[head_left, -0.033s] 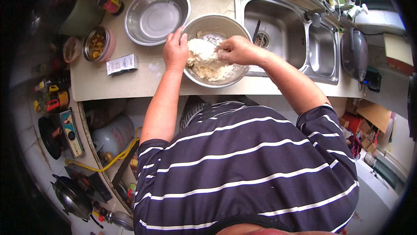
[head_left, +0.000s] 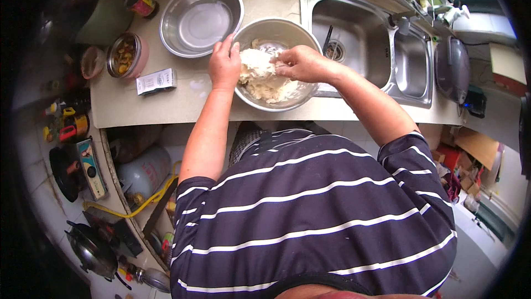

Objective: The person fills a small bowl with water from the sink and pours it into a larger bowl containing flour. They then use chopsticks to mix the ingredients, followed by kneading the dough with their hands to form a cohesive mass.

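A steel mixing bowl (head_left: 303, 32) stands near the counter's front edge and holds a shaggy, pale dough (head_left: 271, 88). My left hand (head_left: 224, 66) grips the bowl's left rim, its thumb toward the inside. From the right, my right hand (head_left: 305, 63) reaches into the bowl. Its fingers are curled into the dough with bits of it stuck on them, and the fingertips are partly hidden. Touching or almost touching the rim by my left hand is a wider steel basin (head_left: 202, 20), with what looks like a little clear water in it.
To the right is a double steel sink (head_left: 354, 33) with a dark stick-like thing by its drain. A small white box (head_left: 156, 82), a pink food container (head_left: 126, 57) and a dark bottle (head_left: 140, 4) stand at the left. A grey gas cylinder (head_left: 145, 172) sits below the counter.
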Demonstrator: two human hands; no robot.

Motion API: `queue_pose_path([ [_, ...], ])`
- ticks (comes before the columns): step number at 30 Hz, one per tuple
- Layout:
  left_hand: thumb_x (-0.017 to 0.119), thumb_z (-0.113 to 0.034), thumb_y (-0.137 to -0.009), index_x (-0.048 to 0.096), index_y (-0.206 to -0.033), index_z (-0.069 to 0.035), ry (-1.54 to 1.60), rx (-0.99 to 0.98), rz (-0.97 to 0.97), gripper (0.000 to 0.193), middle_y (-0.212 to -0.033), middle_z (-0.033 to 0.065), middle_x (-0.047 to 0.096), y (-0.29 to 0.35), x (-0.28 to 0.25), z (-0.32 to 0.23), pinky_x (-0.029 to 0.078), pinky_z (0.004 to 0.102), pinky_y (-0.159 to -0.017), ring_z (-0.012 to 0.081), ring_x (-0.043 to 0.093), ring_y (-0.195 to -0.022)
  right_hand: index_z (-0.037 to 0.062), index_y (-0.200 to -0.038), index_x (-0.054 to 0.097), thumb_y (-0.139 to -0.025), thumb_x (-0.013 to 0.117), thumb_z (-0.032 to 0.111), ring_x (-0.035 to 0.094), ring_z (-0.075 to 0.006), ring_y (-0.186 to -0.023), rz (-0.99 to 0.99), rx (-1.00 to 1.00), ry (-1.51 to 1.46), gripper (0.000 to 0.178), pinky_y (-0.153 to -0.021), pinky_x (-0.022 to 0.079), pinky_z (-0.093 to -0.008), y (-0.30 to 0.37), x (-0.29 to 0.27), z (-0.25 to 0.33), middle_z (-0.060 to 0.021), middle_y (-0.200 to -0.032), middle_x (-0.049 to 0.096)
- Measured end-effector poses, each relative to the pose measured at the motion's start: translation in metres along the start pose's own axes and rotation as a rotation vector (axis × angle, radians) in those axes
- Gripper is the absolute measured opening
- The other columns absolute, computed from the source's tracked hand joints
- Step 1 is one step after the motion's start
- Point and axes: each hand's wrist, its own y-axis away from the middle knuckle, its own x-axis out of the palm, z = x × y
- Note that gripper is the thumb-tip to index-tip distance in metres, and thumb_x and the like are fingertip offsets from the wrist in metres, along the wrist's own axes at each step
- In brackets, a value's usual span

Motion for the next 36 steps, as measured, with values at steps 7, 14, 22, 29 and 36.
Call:
queue_pose_path([
  [7,0.062,-0.023,-0.092,0.067,-0.120,-0.015,-0.035,0.010,-0.008,0.030,-0.099,0.0143,0.063,0.001,0.000,-0.002,0.052,0.0437,-0.077,0.0363,0.064,-0.091,0.0149,-0.122,0.069,-0.090,0.070,0.030,0.067,-0.0328,-0.102,-0.185,0.149,0.094,0.036,-0.092,0.052,-0.0406,-0.023,0.019,-0.002,-0.0167,-0.111,0.070],
  [14,0.061,-0.021,-0.094,0.066,-0.123,-0.012,-0.012,-0.048,0.014,0.031,-0.102,0.0175,0.064,0.005,-0.003,-0.006,0.051,0.0418,-0.082,0.0365,0.064,-0.096,0.0133,-0.124,0.062,-0.089,0.061,0.040,0.060,-0.0395,-0.109,-0.506,0.016,0.460,0.045,-0.091,0.051,-0.0504,-0.050,0.110,-0.009,-0.0234,-0.124,0.057],
  [22,0.061,-0.018,-0.094,0.065,-0.124,-0.011,0.016,-0.047,0.043,0.031,-0.096,0.0161,0.062,0.004,-0.003,-0.006,0.051,0.0422,-0.080,0.0357,0.063,-0.091,0.0091,-0.100,0.063,-0.089,0.057,0.033,0.068,-0.0368,-0.084,-0.586,0.198,0.259,0.027,-0.075,0.054,-0.0487,-0.095,0.085,-0.051,-0.0189,-0.091,0.069],
  [29,0.061,-0.017,-0.094,0.066,-0.123,-0.008,0.016,-0.049,-0.005,0.031,-0.101,0.0175,0.064,0.003,-0.003,-0.006,0.051,0.0413,-0.082,0.0353,0.064,-0.093,0.0103,-0.108,0.064,-0.092,0.055,0.037,0.066,-0.0409,-0.095,-0.495,0.230,0.136,0.032,-0.085,0.051,-0.0512,-0.096,0.070,-0.043,-0.0217,-0.101,0.069],
  [36,0.062,-0.014,-0.092,0.067,-0.122,-0.010,0.071,-0.069,-0.025,0.031,-0.096,0.0166,0.063,0.003,-0.001,-0.006,0.051,0.0409,-0.079,0.0342,0.064,-0.088,0.0283,-0.148,0.041,-0.080,0.073,0.039,0.062,-0.0372,-0.105,-0.011,0.011,0.376,0.076,-0.092,0.050,-0.0460,-0.010,0.011,-0.005,-0.0179,-0.114,0.060],
])
